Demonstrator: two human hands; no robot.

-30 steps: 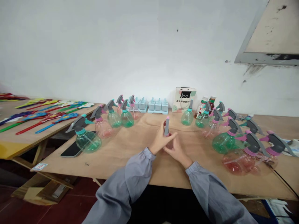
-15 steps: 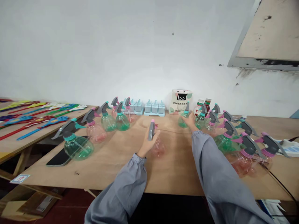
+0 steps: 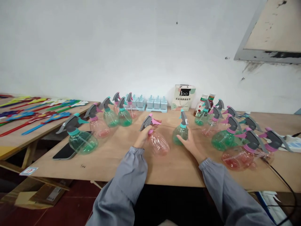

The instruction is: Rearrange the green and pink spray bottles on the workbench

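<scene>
Near the middle of the table, my left hand [image 3: 143,136] is closed round the neck of a pink spray bottle [image 3: 160,144]. That bottle leans, its grey head up to the left and its clear pink body down to the right. My right hand [image 3: 191,143] grips the body of a green spray bottle [image 3: 176,135] just right of it, thumb across the front. This one stands nearly upright with its turquoise collar and grey head above my fingers. The two held bottles are apart. Whether either base touches the table I cannot tell.
Several spray bottles stand at left, with one green bottle [image 3: 82,142] beside a phone [image 3: 64,151]. More crowd the right, including a pink one [image 3: 235,157]. Behind are pale blue ice-pop moulds [image 3: 156,105], a paper bag [image 3: 183,99] and two drink bottles. A black cable [image 3: 281,179] hangs at right.
My right hand has brought the green bottle toward me and slightly left. The pink bottle in my left hand has turned, so its nozzle now points right. The camera view has shifted slightly.
</scene>
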